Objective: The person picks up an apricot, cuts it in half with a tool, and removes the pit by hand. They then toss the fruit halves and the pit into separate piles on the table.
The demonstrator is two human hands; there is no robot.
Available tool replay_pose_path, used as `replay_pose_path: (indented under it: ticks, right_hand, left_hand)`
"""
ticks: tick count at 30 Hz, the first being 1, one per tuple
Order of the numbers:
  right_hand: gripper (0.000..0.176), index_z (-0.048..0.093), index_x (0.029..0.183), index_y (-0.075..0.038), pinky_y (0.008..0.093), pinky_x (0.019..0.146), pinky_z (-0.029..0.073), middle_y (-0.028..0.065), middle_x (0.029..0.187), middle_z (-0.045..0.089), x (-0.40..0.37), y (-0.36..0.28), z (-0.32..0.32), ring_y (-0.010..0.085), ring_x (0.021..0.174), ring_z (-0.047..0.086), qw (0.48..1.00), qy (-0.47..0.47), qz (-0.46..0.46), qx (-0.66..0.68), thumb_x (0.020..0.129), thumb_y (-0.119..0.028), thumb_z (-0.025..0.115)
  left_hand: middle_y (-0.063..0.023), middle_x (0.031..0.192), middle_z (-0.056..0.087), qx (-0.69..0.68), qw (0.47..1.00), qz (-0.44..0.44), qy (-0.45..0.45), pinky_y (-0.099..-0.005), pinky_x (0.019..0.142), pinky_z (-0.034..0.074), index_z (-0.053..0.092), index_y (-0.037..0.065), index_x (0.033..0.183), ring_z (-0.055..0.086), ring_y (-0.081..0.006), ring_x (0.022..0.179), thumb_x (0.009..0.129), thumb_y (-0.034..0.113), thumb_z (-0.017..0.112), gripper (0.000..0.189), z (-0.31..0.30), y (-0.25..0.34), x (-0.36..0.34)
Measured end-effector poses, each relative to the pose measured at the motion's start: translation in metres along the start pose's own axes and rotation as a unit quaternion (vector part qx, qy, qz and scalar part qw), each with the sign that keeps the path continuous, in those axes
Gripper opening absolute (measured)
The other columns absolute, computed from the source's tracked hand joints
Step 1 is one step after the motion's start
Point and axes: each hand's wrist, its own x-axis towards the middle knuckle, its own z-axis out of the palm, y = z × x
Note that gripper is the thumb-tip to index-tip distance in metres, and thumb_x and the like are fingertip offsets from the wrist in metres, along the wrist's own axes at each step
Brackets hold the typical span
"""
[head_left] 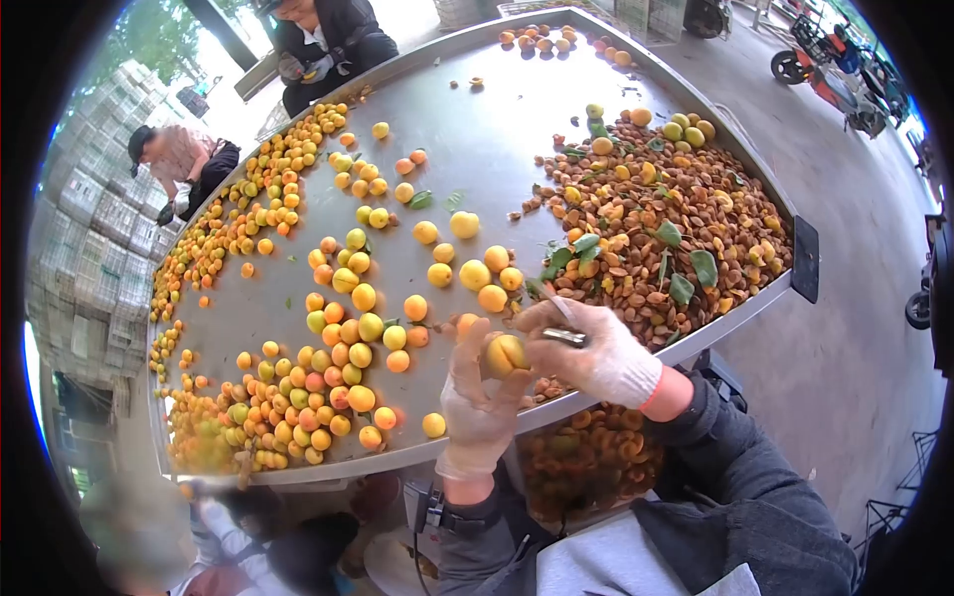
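My left hand, in a whitish work glove, holds a yellow apricot near the table's front edge. A dark seam runs down the fruit. Close to its right side is my gloved right hand, closed around a small knife with a metallic handle; its thin blade seems to point up and away, though fingers partly hide it. Just beyond both hands, loose whole apricots lie on the metal table. A large heap of brown apricot pits with green leaves spreads beyond my right hand.
More apricots cover the table's left side. Below the front edge, a container of apricot halves sits by my lap. Co-workers sit along the far left side, another at lower left. A raised rim borders the table. Motorbikes stand at right.
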Motion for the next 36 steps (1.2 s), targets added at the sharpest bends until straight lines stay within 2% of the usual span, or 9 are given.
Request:
replay_pose_path:
  ticks: [2, 4, 5, 9, 24, 30, 32, 34, 36]
  right_hand:
    - [0.039, 0.060, 0.116, -0.003, 0.0276, 0.078, 0.051, 0.0045, 0.093, 0.065, 0.002, 0.005, -0.002, 0.0102, 0.085, 0.060, 0.992, 0.022, -0.052, -0.117, 0.081, -0.015, 0.074]
    - [0.042, 0.059, 0.117, -0.003, 0.0281, 0.079, 0.051, 0.0058, 0.096, 0.066, 0.001, 0.001, -0.005, 0.0107, 0.086, 0.060, 0.995, -0.023, -0.001, -0.093, 0.080, -0.017, 0.074]
    - [0.043, 0.061, 0.115, -0.006, 0.0318, 0.083, 0.051, 0.0124, 0.104, 0.067, 0.003, 0.003, -0.008, 0.0193, 0.095, 0.064, 0.996, -0.033, 0.007, -0.083, 0.080, -0.028, 0.073]
    - [0.036, 0.058, 0.115, -0.001, 0.0260, 0.072, 0.052, 0.0052, 0.094, 0.066, 0.004, -0.002, -0.013, 0.0120, 0.082, 0.063, 0.995, -0.056, 0.070, 0.049, 0.085, -0.016, 0.070]
    - [0.023, 0.056, 0.113, -0.002, 0.0246, 0.071, 0.049, 0.0040, 0.095, 0.061, 0.014, 0.038, 0.014, 0.0090, 0.081, 0.058, 0.995, 0.047, -0.061, 0.062, 0.090, -0.008, 0.056]
    - [0.024, 0.058, 0.112, -0.003, 0.0269, 0.076, 0.050, 0.0082, 0.098, 0.065, 0.009, 0.039, 0.021, 0.0119, 0.087, 0.059, 0.994, 0.060, -0.089, 0.026, 0.090, -0.012, 0.056]
    - [0.029, 0.056, 0.115, -0.003, 0.0268, 0.074, 0.050, 0.0087, 0.096, 0.065, 0.012, 0.042, 0.017, 0.0122, 0.083, 0.059, 0.996, 0.047, -0.071, -0.019, 0.089, -0.015, 0.058]
    - [0.027, 0.054, 0.113, -0.007, 0.0210, 0.072, 0.046, 0.0025, 0.092, 0.059, 0.013, 0.031, 0.011, 0.0060, 0.082, 0.053, 0.995, 0.028, 0.028, 0.093, 0.087, -0.009, 0.060]
    - [0.032, 0.053, 0.114, -0.007, 0.0202, 0.067, 0.046, 0.0025, 0.090, 0.058, 0.009, 0.015, -0.003, 0.0055, 0.077, 0.052, 0.991, 0.022, 0.047, 0.122, 0.085, -0.014, 0.065]
  left_hand:
    - [-0.0126, 0.107, 0.062, 0.007, 0.998, 0.055, -0.006, -0.0358, 0.082, 0.053, 0.052, 0.006, 0.128, 0.064, -0.0289, 0.097, 0.084, 0.018, 0.074, 0.051, 0.011, -0.007, -0.002]
    - [-0.0152, 0.108, 0.063, 0.027, 0.996, 0.090, -0.010, -0.0375, 0.083, 0.053, 0.052, 0.005, 0.128, 0.064, -0.0321, 0.097, 0.083, 0.015, 0.073, 0.051, 0.017, -0.007, -0.001]
    - [-0.0177, 0.110, 0.063, 0.054, 0.991, 0.124, -0.010, -0.0393, 0.083, 0.053, 0.052, 0.005, 0.128, 0.065, -0.0354, 0.097, 0.083, 0.012, 0.073, 0.050, 0.019, -0.007, 0.000]
    - [-0.0184, 0.111, 0.064, 0.055, 0.986, 0.158, 0.008, -0.0409, 0.084, 0.053, 0.052, 0.002, 0.127, 0.065, -0.0369, 0.097, 0.085, 0.006, 0.065, 0.045, 0.031, -0.006, 0.004]
    - [-0.0198, 0.103, 0.064, -0.019, 0.994, 0.049, 0.095, -0.0403, 0.079, 0.053, 0.055, 0.002, 0.120, 0.065, -0.0393, 0.091, 0.093, 0.011, 0.055, 0.028, 0.051, -0.004, 0.004]
    - [-0.0171, 0.103, 0.065, -0.118, 0.981, -0.129, 0.082, -0.0360, 0.080, 0.052, 0.057, 0.000, 0.118, 0.066, -0.0292, 0.091, 0.098, 0.015, 0.051, 0.026, 0.053, -0.003, -0.003]
    - [-0.0168, 0.102, 0.066, -0.119, 0.982, -0.113, 0.091, -0.0353, 0.079, 0.052, 0.056, 0.000, 0.119, 0.066, -0.0276, 0.090, 0.098, 0.018, 0.051, 0.027, 0.060, -0.014, -0.007]
    - [-0.0164, 0.101, 0.066, -0.111, 0.984, -0.081, 0.113, -0.0346, 0.079, 0.052, 0.056, 0.000, 0.120, 0.066, -0.0260, 0.089, 0.099, 0.020, 0.051, 0.029, 0.057, -0.013, -0.001]
    - [-0.0097, 0.099, 0.066, -0.035, 0.997, -0.008, 0.062, -0.0296, 0.077, 0.052, 0.057, 0.002, 0.121, 0.063, -0.0152, 0.090, 0.096, 0.007, 0.052, 0.026, 0.048, -0.003, -0.001]
